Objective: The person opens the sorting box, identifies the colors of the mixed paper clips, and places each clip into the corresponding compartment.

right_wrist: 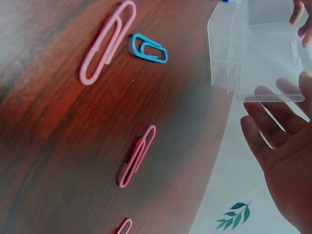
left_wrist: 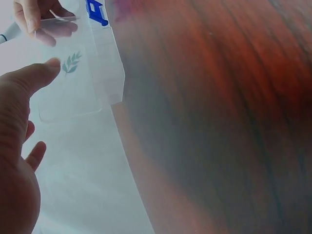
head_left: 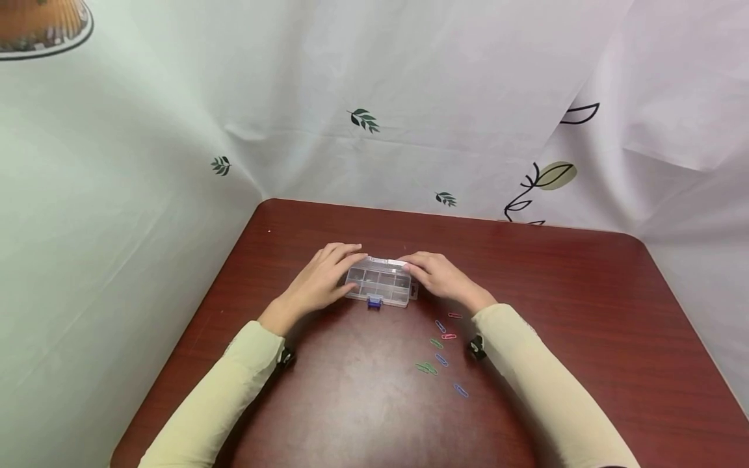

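A clear plastic compartment box (head_left: 383, 294) with a blue latch (head_left: 374, 303) at its front sits on the table. Its transparent lid (right_wrist: 268, 58) stands raised above the base. My right hand (head_left: 441, 276) pinches the lid near its right edge, thumb in front and fingers behind, seen through the plastic in the left wrist view. At the left end, my left hand (head_left: 318, 279) has its fingers stretched along the lid's upper corner, with the thumb (left_wrist: 44, 73) apart from them near the front. Small dark bits show inside some compartments.
Several coloured paper clips lie scattered in front of the right hand, among them a blue clip (head_left: 461, 390), a green clip (head_left: 436, 342) and a pink clip (right_wrist: 137, 156). The brown table (head_left: 328, 390) meets a white patterned cloth (head_left: 304, 156) at its back and left edges.
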Tool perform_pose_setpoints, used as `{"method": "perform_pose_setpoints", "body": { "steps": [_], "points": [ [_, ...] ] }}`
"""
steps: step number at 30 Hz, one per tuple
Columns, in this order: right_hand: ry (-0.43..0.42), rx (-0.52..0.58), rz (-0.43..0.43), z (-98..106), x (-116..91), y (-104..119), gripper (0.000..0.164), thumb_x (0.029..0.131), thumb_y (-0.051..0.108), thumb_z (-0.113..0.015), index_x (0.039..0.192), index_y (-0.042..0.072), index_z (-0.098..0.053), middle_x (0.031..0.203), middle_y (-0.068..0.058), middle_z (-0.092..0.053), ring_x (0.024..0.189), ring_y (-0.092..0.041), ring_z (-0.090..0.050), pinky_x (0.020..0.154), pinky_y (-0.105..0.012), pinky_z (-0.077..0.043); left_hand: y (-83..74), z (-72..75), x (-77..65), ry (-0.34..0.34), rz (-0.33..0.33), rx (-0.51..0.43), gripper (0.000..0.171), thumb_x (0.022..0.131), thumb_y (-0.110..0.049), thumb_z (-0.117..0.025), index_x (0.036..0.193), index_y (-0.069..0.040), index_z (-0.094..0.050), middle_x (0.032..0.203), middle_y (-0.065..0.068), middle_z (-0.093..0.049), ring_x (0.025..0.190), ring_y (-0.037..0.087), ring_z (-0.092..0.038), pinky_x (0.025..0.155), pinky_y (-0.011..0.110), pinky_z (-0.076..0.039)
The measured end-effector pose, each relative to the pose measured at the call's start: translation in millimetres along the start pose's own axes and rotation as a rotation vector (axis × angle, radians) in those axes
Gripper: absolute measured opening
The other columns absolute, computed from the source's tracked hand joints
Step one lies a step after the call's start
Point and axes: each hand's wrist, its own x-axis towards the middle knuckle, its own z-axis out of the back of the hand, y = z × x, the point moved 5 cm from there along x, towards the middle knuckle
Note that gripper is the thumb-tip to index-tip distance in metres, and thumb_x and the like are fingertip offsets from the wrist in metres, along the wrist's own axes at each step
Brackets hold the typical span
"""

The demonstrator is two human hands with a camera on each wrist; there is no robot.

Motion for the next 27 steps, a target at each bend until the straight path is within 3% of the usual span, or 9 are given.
{"method": "perform_pose_setpoints", "body": {
  "steps": [5,10,14,18,23,27],
  "points": [
    [-0.023,0.008,-0.013,2,3,-2,0.027,0.105,0.019,-0.057,0.127,0.009,-0.070,0.125,-0.012,-0.070,0.119,-0.029,-0.064,0.105,-0.048,-0.049,-1.2,3.1,-2.8,-0.024,-0.019,0.017,0.052,0.083,-0.019,-0.086,0.130,-0.010,-0.066,0.125,0.011,-0.061,0.114,0.031,-0.054,0.093,0.048,-0.048],
    [-0.023,0.022,-0.037,1,7,-4,0.028,0.105,0.019,-0.056,0.127,0.008,-0.070,0.127,-0.013,-0.069,0.122,-0.030,-0.063,0.107,-0.049,-0.048,0.8,-0.4,-3.7,0.074,0.010,0.012,0.039,0.088,-0.023,-0.081,0.123,-0.010,-0.070,0.115,0.005,-0.066,0.104,0.025,-0.058,0.086,0.041,-0.049],
    [-0.024,0.038,-0.071,1,9,-7,0.029,0.106,0.019,-0.055,0.129,0.007,-0.069,0.130,-0.014,-0.068,0.124,-0.030,-0.062,0.108,-0.049,-0.047,5.9,-9.9,-4.0,0.199,0.064,-0.019,0.044,0.092,-0.029,-0.077,0.130,-0.011,-0.067,0.120,0.006,-0.066,0.109,0.025,-0.058,0.091,0.042,-0.051],
    [-0.014,0.058,-0.113,1,11,-9,0.031,0.106,0.020,-0.054,0.131,0.007,-0.067,0.132,-0.013,-0.066,0.125,-0.030,-0.061,0.110,-0.050,-0.046,13.2,-18.4,-6.1,0.283,0.127,-0.075,0.049,0.095,-0.032,-0.074,0.136,-0.009,-0.063,0.129,0.009,-0.062,0.116,0.027,-0.057,0.101,0.044,-0.049],
    [-0.005,0.074,-0.133,1,14,-13,0.031,0.108,0.021,-0.051,0.131,0.009,-0.067,0.131,-0.012,-0.067,0.121,-0.029,-0.063,0.108,-0.049,-0.047,21.0,-24.2,-8.8,0.352,0.201,-0.137,0.055,0.096,-0.035,-0.072,0.139,-0.005,-0.060,0.136,0.011,-0.058,0.126,0.028,-0.054,0.108,0.044,-0.046],
    [-0.003,0.076,-0.148,2,18,-16,0.031,0.109,0.023,-0.049,0.130,0.010,-0.067,0.120,-0.011,-0.071,0.112,-0.027,-0.065,0.105,-0.049,-0.049,21.4,-24.5,-7.4,0.384,0.217,-0.156,0.058,0.096,-0.035,-0.072,0.141,-0.002,-0.058,0.138,0.014,-0.057,0.131,0.029,-0.053,0.111,0.045,-0.044]
  ]
}}
